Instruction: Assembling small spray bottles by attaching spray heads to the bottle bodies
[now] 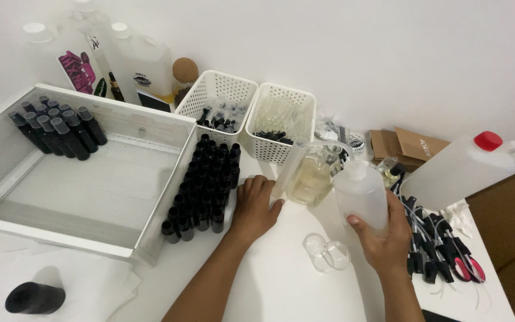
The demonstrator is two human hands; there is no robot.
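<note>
My right hand (pixel 385 241) grips a translucent plastic squeeze bottle (pixel 361 194) and holds it upright above the white table. My left hand (pixel 255 206) rests with curled fingers against a packed block of small black bottles (pixel 205 186), touching those at its right edge. Between the hands stands a glass jug (pixel 312 173) holding pale yellow liquid. A small clear glass cup (pixel 327 253) lies on its side just left of my right wrist.
A big white mesh tray (pixel 84 197) at left holds several black-capped bottles (pixel 58 128). Two white perforated baskets (pixel 251 113) stand behind. A large jug with a red cap (pixel 466 167), spray pump heads (pixel 439 247), scissors, cardboard pieces and big canisters (pixel 120 59) surround them. A black cup (pixel 34 298) lies lower left.
</note>
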